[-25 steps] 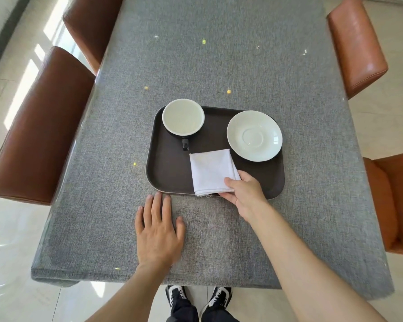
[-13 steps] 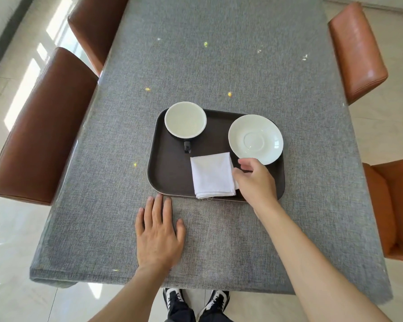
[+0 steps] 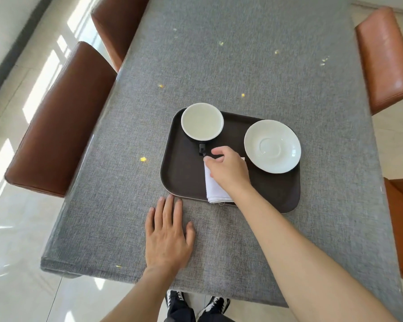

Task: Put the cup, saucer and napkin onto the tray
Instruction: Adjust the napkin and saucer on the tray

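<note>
A dark tray (image 3: 182,177) on the counter (image 3: 242,66) holds a cup (image 3: 202,121), saucer (image 3: 272,146) and napkin (image 3: 215,192). The right hand (image 3: 228,171) hovers loosely curled over the napkin, fingers near the cup handle, grasping nothing visible. The left hand (image 3: 169,235) lies flat and released on the counter.

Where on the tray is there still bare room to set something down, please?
The tray is bare left of the napkin, below the cup, and in its near right corner under the saucer. The middle is crowded by the right hand.
</note>
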